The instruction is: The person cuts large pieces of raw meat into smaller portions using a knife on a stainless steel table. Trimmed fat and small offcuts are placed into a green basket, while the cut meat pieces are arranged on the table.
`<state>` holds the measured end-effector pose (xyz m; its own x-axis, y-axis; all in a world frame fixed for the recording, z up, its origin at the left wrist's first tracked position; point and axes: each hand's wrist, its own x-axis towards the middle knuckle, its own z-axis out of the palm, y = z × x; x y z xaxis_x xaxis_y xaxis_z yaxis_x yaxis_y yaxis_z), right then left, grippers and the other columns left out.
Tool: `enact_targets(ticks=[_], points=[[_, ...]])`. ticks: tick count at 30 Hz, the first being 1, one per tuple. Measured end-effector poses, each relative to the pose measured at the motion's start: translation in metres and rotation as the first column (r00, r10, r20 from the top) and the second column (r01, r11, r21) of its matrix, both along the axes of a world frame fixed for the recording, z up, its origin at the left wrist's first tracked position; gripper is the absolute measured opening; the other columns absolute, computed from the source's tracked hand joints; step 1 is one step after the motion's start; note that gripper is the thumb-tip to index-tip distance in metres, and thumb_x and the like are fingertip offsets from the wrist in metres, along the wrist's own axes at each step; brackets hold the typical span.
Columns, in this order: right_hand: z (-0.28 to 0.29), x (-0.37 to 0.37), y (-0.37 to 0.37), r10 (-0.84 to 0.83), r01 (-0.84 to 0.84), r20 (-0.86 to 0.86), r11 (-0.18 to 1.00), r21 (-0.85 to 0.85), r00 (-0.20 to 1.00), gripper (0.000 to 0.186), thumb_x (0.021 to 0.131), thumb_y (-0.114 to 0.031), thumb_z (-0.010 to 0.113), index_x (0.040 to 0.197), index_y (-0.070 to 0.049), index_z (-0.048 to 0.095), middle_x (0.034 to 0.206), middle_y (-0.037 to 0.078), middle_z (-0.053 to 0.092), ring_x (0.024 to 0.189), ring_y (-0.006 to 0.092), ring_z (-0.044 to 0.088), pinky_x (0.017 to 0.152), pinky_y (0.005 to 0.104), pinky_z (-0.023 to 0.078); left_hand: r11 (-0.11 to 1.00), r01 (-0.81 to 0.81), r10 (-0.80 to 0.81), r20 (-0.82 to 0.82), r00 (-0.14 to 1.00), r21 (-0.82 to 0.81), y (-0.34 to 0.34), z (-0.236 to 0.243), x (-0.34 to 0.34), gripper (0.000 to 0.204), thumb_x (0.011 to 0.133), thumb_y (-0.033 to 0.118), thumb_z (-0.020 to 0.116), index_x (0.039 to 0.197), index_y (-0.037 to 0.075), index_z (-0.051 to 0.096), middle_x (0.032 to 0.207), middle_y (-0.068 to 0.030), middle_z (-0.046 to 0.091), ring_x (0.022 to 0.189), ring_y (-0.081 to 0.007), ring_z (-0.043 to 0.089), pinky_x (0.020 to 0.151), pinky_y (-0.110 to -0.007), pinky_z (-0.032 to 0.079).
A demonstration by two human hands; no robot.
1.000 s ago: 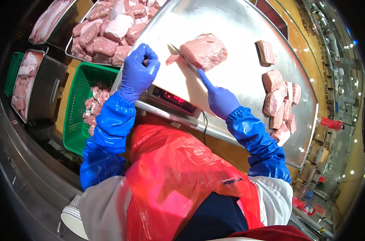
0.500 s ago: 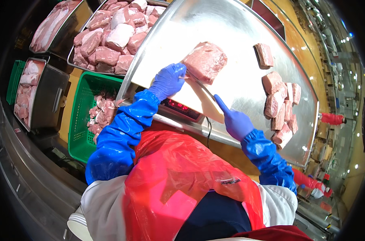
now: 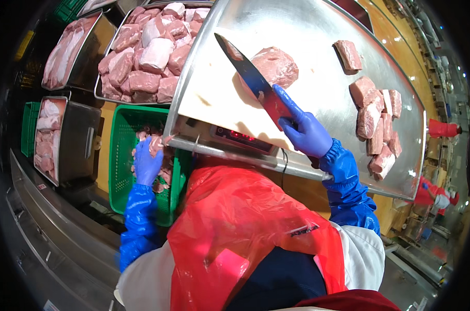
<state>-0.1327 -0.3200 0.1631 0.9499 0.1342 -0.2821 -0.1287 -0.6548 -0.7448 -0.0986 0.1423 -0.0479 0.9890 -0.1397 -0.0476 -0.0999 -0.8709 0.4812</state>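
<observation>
My right hand (image 3: 310,132) grips a long, broad-bladed knife (image 3: 253,78), its index finger stretched along the blade's spine. The blade slants up and left over the white cutting board (image 3: 204,98), hiding part of a large boneless meat block (image 3: 279,65). A pinkish patch shows near the tip; I cannot tell whether it is meat or a reflection. At the left, my left hand (image 3: 149,166) is low over a green perforated basket (image 3: 120,166), fingers apart around meat trimmings (image 3: 155,145). Both hands wear blue gloves.
A steel tray of meat blocks (image 3: 157,54) stands beyond the basket, with more meat bins (image 3: 49,137) farther left. Cut blocks (image 3: 369,119) lie at the table's right. A scale with a red display (image 3: 242,137) sits at the near edge. People in red appear far right.
My left hand has left the meat block and moved down left to the basket. The knife has lifted from the block's near edge and swung up to the left, in my right hand.
</observation>
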Motion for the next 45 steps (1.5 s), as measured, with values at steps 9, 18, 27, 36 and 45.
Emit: enact_targets(ticks=[9, 18, 27, 36, 45], points=[[-0.002, 0.006, 0.077, 0.098, -0.092, -0.051, 0.991, 0.096, 0.994, 0.077, 0.093, -0.013, 0.061, 0.160, -0.026, 0.025, 0.081, 0.023, 0.070, 0.071, 0.0390, 0.069, 0.073, 0.0423, 0.054, -0.062, -0.136, -0.093, -0.130, 0.987, -0.989, -0.180, 0.157, 0.106, 0.052, 0.098, 0.001, 0.060, 0.143, 0.003, 0.036, 0.122, -0.0154, 0.060, 0.111, -0.0238, 0.065, 0.094, -0.036, 0.055], [-0.008, 0.005, 0.010, -0.324, 0.341, -0.105, 0.898, 0.278, 0.940, 0.066, 0.098, -0.013, 0.060, 0.158, -0.019, 0.034, 0.089, 0.001, 0.064, 0.073, 0.0071, 0.056, 0.058, 0.0227, 0.049, 0.969, -0.247, 0.245, -0.081, 0.966, -0.021, 0.082, -0.092, -0.018, 0.057, 0.084, 0.009, 0.071, 0.137, 0.003, 0.053, 0.127, -0.0219, 0.060, 0.117, -0.0405, 0.058, 0.101, -0.049, 0.047], [-0.142, 0.173, -0.085, -0.681, 0.255, 0.135, 0.441, 0.861, 0.720, 0.015, 0.098, -0.012, 0.057, 0.104, -0.003, 0.047, 0.081, 0.009, 0.058, 0.070, 0.0177, 0.059, 0.069, 0.0309, 0.052, 0.882, 0.297, -0.081, 0.505, 0.859, -0.365, -0.167, 0.077, 0.040, 0.057, 0.088, 0.016, 0.071, 0.138, -0.002, 0.050, 0.142, -0.0239, 0.049, 0.137, -0.0392, 0.042, 0.116, -0.046, 0.032], [-0.086, 0.055, -0.028, -0.756, 0.478, 0.188, 0.564, 0.673, 0.628, 0.077, 0.097, -0.006, 0.058, 0.161, -0.011, 0.015, 0.091, 0.007, 0.064, 0.063, 0.0109, 0.060, 0.054, 0.0248, 0.051, 0.455, 0.073, -0.160, 0.000, 0.987, -0.888, -0.261, 0.064, 0.072, 0.057, 0.105, 0.032, 0.047, 0.147, -0.006, 0.038, 0.148, -0.0282, 0.043, 0.138, -0.0368, 0.044, 0.116, -0.041, 0.033], [-0.069, 0.066, -0.025, -0.669, 0.545, 0.163, 0.703, 0.458, 0.725, 0.076, 0.096, -0.007, 0.060, 0.161, -0.012, 0.021, 0.097, 0.008, 0.065, 0.067, 0.0091, 0.058, 0.056, 0.0238, 0.051, 0.435, 0.066, -0.134, 0.008, 0.991, -0.898, -0.269, 0.058, 0.081, 0.055, 0.103, 0.023, 0.054, 0.147, -0.006, 0.038, 0.143, -0.0208, 0.049, 0.135, -0.0270, 0.045, 0.115, -0.037, 0.034]])
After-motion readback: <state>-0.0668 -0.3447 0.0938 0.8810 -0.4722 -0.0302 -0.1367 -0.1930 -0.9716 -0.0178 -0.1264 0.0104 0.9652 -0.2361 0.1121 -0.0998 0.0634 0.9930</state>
